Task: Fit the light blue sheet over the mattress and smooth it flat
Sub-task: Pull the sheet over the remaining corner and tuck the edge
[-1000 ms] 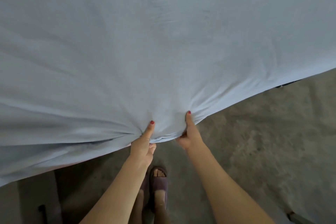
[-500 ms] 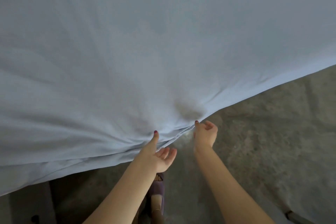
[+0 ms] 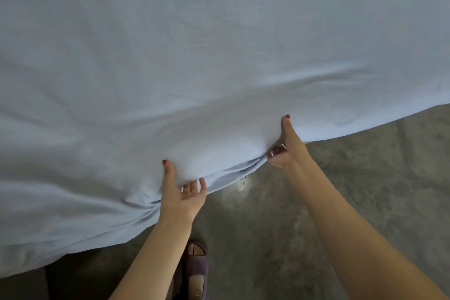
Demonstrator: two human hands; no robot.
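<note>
From my head view, the one sheet (image 3: 219,61) fills the whole upper and left part of the scene, spread away from me. Its near edge runs slantwise, low at the near left and rising toward the far right, and hangs over the floor (image 3: 328,202). The mattress itself is hidden under it.

My left hand (image 3: 181,192) grasps that edge, thumb lying on top of the cloth and fingers curled up beneath it. My right hand (image 3: 283,151) pinches the same edge further right and further from me, thumb on top, fingers folded under. Two hands, one edge, well apart along it; the left is nearer me.

The cloth lies ahead of and above both hands, bunched into folds between them, with a long ridge running left to right just beyond. I judge the next pull should go toward me and downward, across that edge, to draw the slack out.

One slipper (image 3: 196,273) shows on the floor below.
</note>
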